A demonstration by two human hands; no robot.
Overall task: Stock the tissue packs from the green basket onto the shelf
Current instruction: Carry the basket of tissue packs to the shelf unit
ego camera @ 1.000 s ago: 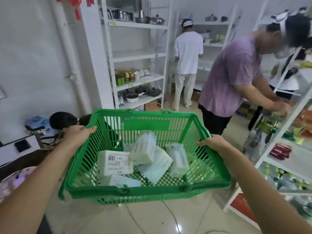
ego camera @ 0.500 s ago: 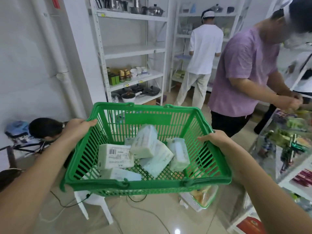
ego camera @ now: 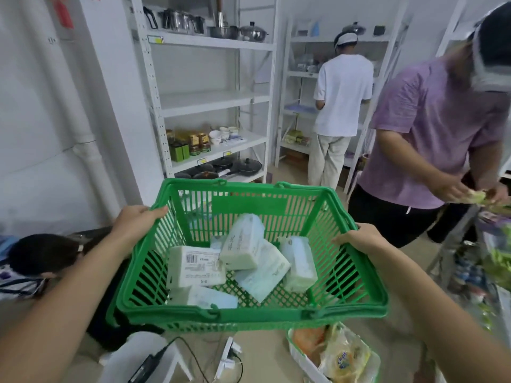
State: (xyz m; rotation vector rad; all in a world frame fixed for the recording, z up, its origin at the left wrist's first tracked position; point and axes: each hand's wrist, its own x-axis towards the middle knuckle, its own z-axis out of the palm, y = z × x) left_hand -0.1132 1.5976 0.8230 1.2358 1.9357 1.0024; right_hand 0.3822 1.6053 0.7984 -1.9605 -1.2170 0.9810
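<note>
I carry a green plastic basket (ego camera: 249, 315) in front of me, held off the floor. My left hand (ego camera: 135, 219) grips its left rim and my right hand (ego camera: 356, 237) grips its right rim. Several pale green and blue tissue packs (ego camera: 243, 244) lie jumbled on the basket's bottom; one (ego camera: 193, 265) shows a barcode label. A white shelf unit (ego camera: 210, 102) stands ahead with one bare middle board, pots on top, jars and cups below.
A person in a purple shirt (ego camera: 431, 134) bends over a shelf at the right. Another in white (ego camera: 340, 114) stands at a far shelf. A person (ego camera: 41, 255) crouches low at the left. A white stool (ego camera: 143, 360), cables and a snack tray (ego camera: 334, 355) lie on the floor below.
The view has swung leftward and forward with the basket; the white shelf unit is nearer and more central. Both hands keep their grip on the rims. The packs have barely shifted.
</note>
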